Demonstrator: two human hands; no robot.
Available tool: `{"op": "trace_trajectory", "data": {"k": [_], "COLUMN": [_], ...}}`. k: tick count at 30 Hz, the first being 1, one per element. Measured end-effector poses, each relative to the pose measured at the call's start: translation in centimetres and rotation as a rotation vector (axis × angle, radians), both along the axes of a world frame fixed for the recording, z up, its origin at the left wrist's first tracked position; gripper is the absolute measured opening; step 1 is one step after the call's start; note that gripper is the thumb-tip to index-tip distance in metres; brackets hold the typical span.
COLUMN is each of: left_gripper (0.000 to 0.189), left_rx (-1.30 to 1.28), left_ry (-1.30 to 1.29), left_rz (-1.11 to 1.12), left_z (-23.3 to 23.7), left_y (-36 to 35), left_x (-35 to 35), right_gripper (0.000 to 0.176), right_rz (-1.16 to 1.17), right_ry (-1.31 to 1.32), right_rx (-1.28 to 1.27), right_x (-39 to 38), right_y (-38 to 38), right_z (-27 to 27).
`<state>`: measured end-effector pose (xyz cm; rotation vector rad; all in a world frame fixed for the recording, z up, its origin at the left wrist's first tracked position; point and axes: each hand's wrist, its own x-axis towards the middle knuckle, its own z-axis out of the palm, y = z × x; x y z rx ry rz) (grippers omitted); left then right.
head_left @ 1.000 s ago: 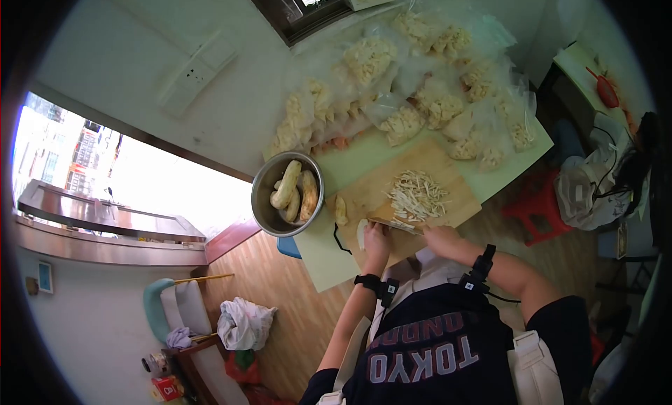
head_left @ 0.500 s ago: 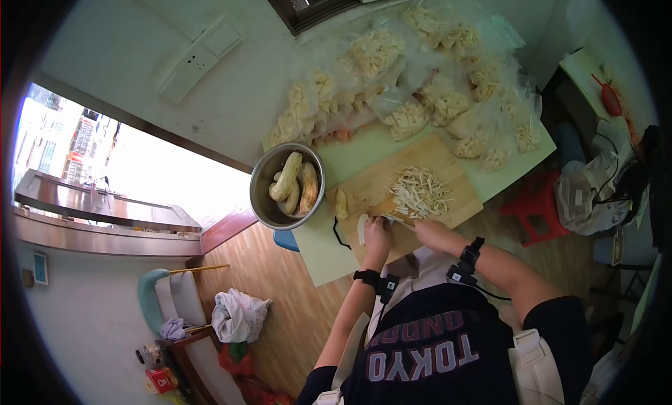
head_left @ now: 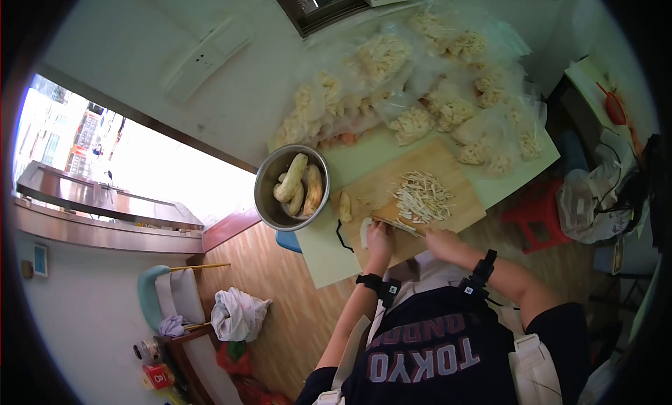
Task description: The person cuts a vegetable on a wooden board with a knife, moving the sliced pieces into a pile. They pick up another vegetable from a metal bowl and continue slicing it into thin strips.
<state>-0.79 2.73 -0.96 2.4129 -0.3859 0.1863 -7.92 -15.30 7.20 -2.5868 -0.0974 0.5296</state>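
Strips of pale vegetable (head_left: 422, 196) lie heaped on the wooden cutting board (head_left: 378, 175), beyond the knife (head_left: 397, 224), probably so that they stay out of the cutting spot yet on the wood. That spot sits at the board's near edge, close to the body, which likely lets both arms work bent and low. A pale peeled piece (head_left: 365, 232) rests on the board at the left hand (head_left: 379, 241), and a short yellowish piece (head_left: 345, 206) lies farther out by the board's left edge, apparently parked within reach. The steel bowl (head_left: 260, 208) holds whole peeled lengths (head_left: 292, 178) and stands at the left end of the tabletop (head_left: 320, 261), a handy side for the left hand. Bags of pale chunks (head_left: 385, 59) crowd the back against the wall, seemingly to leave the front for the board.

The right hand (head_left: 445, 245) is closed around the knife's handle end, the blade reaching across toward the left hand. The left hand's fingers are bent and bunched beside the blade at the peeled piece; whether they pinch it or merely press down, I cannot tell.
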Motion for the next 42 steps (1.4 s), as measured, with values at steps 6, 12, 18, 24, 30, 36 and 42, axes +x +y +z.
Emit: {"op": "trace_trajectory", "data": {"k": [6, 12, 18, 24, 30, 36, 42], "left_gripper": [0.012, 0.008, 0.003, 0.005, 0.007, 0.006, 0.004], "left_rx": [-0.017, -0.029, -0.040, -0.005, -0.010, -0.018, 0.022], "left_ry": [0.025, 0.008, 0.029, -0.027, 0.020, -0.001, 0.050], "left_rz": [-0.008, 0.047, 0.029, 0.061, 0.071, 0.054, 0.049], "left_z": [-0.6, 1.4, 0.7, 1.1, 0.9, 1.0, 1.4], "left_y": [0.3, -0.1, -0.1, -0.5, -0.4, -0.3, -0.2], "left_x": [0.3, -0.1, -0.2, -0.5, -0.5, -0.3, -0.2], "right_gripper": [0.023, 0.023, 0.024, 0.025, 0.026, 0.023, 0.024], "right_rz": [0.043, -0.081, 0.057, 0.021, 0.015, 0.032, -0.027], "right_ry": [0.081, 0.092, 0.054, 0.036, 0.089, 0.064, -0.040], "right_rx": [-0.032, 0.095, 0.136, 0.016, -0.002, 0.033, 0.067], "right_x": [0.9, 2.8, 4.4, 1.0, 0.6, 1.8, 4.9], "right_y": [0.7, 1.2, -0.4, -0.3, 0.0, 0.7, 2.0], "right_z": [-0.3, -3.7, -3.6, -0.3, -0.5, -2.5, -2.7]}}
